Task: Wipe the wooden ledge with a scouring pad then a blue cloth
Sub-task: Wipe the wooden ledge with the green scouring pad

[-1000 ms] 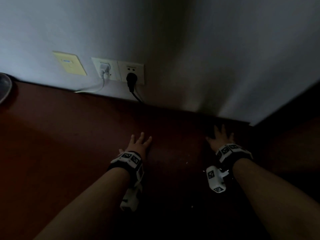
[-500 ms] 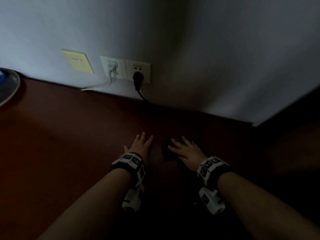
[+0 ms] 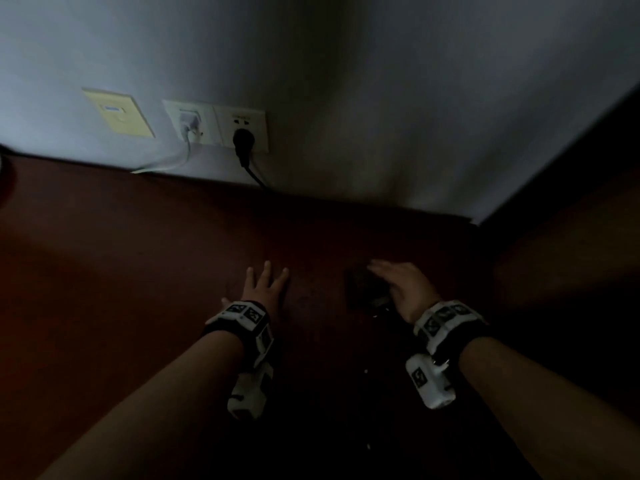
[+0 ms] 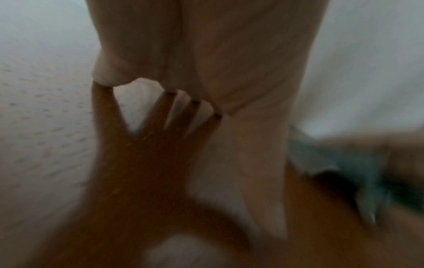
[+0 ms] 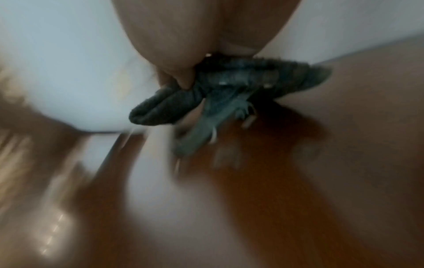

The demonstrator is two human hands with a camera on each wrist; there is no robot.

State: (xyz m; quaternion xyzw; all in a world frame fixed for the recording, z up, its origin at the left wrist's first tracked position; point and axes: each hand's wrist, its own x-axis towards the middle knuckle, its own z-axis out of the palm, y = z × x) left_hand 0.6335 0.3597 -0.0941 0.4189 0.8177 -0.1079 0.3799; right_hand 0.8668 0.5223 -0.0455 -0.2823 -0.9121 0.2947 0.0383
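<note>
The dark red-brown wooden ledge (image 3: 138, 254) runs along a white wall. My left hand (image 3: 266, 278) lies flat on it with fingers straight and spread; the left wrist view shows the fingertips (image 4: 169, 90) touching the glossy wood (image 4: 137, 172). My right hand (image 3: 398, 282) presses the dark blue-grey cloth (image 3: 363, 289) onto the ledge a short way to the right of the left hand. Its fingers lie straight over the cloth. In the right wrist view the bunched cloth (image 5: 229, 87) sits under my palm (image 5: 195, 36), with the thumb on a fold. No scouring pad is visible.
On the wall behind are a yellow plate (image 3: 119, 112), a socket with a white plug and cable (image 3: 188, 124), and a socket with a black plug (image 3: 244, 138). A dark side panel (image 3: 571, 220) closes the ledge on the right. Small pale specks (image 3: 367, 370) lie near the right wrist.
The right hand swept with the cloth from the far right corner leftward to beside the left hand, then back a little to the right. The left hand stayed flat in place.
</note>
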